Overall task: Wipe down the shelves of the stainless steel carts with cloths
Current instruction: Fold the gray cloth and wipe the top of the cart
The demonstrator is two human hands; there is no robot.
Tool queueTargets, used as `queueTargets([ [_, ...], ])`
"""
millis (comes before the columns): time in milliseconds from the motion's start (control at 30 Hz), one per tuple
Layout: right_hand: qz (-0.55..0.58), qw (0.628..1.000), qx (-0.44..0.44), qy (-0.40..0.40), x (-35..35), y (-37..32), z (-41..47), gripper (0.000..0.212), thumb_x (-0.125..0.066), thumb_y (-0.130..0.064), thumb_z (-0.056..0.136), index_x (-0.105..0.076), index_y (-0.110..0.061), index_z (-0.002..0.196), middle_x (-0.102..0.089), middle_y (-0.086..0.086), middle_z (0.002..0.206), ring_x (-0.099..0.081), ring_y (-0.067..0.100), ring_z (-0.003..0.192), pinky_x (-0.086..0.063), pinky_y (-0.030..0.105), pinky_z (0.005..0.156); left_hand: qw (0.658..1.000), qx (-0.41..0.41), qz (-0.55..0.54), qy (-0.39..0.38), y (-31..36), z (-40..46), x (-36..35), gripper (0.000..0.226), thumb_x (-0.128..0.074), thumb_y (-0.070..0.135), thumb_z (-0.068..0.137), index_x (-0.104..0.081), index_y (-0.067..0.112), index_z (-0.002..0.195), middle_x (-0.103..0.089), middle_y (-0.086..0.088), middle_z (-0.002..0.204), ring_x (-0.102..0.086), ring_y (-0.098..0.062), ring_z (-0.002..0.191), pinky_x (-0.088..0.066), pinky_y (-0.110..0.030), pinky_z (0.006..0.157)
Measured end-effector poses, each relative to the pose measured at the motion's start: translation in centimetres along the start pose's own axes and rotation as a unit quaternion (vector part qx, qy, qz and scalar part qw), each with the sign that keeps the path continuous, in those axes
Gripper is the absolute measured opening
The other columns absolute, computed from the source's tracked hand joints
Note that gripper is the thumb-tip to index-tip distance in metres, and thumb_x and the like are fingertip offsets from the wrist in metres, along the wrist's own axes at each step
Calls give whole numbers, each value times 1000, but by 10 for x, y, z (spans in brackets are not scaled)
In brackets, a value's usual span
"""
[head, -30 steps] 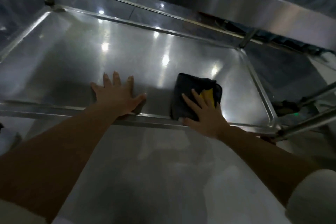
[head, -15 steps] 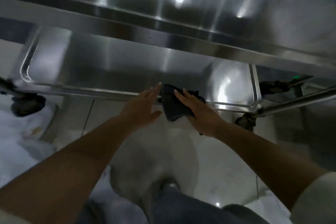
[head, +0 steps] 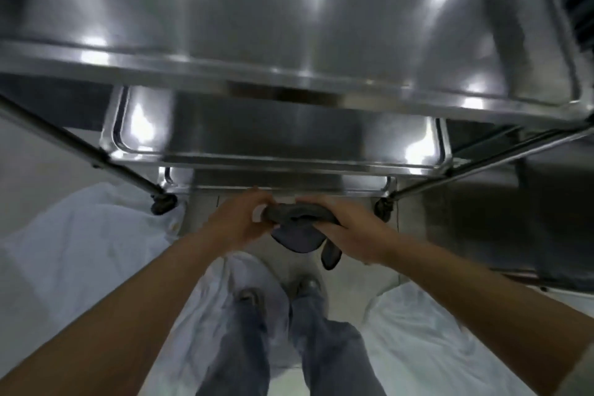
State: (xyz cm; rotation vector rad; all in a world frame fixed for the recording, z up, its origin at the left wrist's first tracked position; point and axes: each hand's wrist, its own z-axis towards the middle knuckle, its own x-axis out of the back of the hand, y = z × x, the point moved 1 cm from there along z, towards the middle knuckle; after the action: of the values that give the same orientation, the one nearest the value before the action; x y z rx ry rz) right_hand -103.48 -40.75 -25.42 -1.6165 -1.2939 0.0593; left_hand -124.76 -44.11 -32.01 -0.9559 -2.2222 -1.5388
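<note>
Cloth [head: 294, 227]: bunched between both hands, clear of the cart [head: 289, 80] — likely being refolded.
Left hand [head: 239, 222]: gripping one end.
Right hand [head: 348, 231]: clutching the other end.

Cart: stainless steel cart [head: 289, 80], three stacked shelves, lights glinting off them.
Floor: pale floor [head: 38, 151], castors [head: 164, 204] on it, white sheeting [head: 80, 251] spread beside.

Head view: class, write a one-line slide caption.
Both hands, left hand and right hand, hold a dark cloth before the steel cart.
</note>
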Motion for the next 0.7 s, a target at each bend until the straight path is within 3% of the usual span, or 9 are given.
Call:
queueTargets([
  [100,25,999,28,27,43,-69,-36,31,-43,-37,96,-42,-61,115,-64,-21,67,-57,3,43,-40,14,38,1000,-12,-27,-2,51,-28,61,31,-76,17,80,-64,18,109,-64,0,118,-57,-17,116,-47,-31,91],
  [167,25,997,35,60,68,-101,-53,27,-44,-33,98,-47,-54,115,-63,-25,69,-57,4,42,-43,18,37,999,-27,-42,11,82,-41,95,20,-74,21,81,-61,26,95,-63,18,99,-59,-5,99,-45,-19,77],
  [233,33,993,30,108,98,-128,-73,25,-45,-30,98,-52,-47,115,-67,-18,80,-64,9,57,-53,29,49,997,-49,-50,29,118,-52,130,16,-68,35,78,-56,27,86,-60,17,81,-59,-12,84,-44,-28,72],
  [267,34,990,27,134,112,-137,-83,24,-47,-28,98,-54,-43,116,-68,-13,89,-67,16,72,-57,35,63,996,-58,-52,40,137,-57,144,19,-64,41,75,-54,26,83,-58,12,74,-57,-14,75,-43,-31,67],
  [333,23,981,45,188,139,-151,-103,21,-49,-23,97,-58,-31,114,-66,-10,100,-62,13,93,-51,26,82,993,-82,-72,51,177,-63,168,24,-64,45,75,-51,25,80,-55,6,67,-50,-9,64,-39,-28,61],
  [400,31,973,53,224,166,-158,-119,19,-49,-22,98,-59,-24,113,-63,-11,101,-59,12,97,-46,18,82,989,-102,-99,43,215,-62,186,21,-72,34,83,-54,22,84,-62,-3,70,-52,-6,63,-41,-25,61],
  [500,57,960,50,270,202,-163,-141,20,-47,-26,98,-60,-22,113,-66,-1,103,-60,14,97,-49,31,83,987,-138,-78,28,268,-56,201,19,-72,24,86,-61,25,102,-68,2,81,-58,8,66,-42,-9,61],
  [567,60,946,67,311,227,-163,-154,16,-48,-26,98,-60,-26,109,-66,-3,100,-59,3,92,-46,22,78,985,-160,-64,14,302,-48,206,25,-74,19,84,-64,22,107,-66,-1,86,-57,10,68,-41,-5,62],
  [700,59,923,72,372,278,-149,-179,13,-49,-29,97,-59,-30,106,-64,-8,96,-58,2,90,-46,24,78,986,-150,-55,-49,361,-22,204,28,-77,14,80,-66,2,103,-59,-8,85,-54,-7,72,-39,-11,61],
])
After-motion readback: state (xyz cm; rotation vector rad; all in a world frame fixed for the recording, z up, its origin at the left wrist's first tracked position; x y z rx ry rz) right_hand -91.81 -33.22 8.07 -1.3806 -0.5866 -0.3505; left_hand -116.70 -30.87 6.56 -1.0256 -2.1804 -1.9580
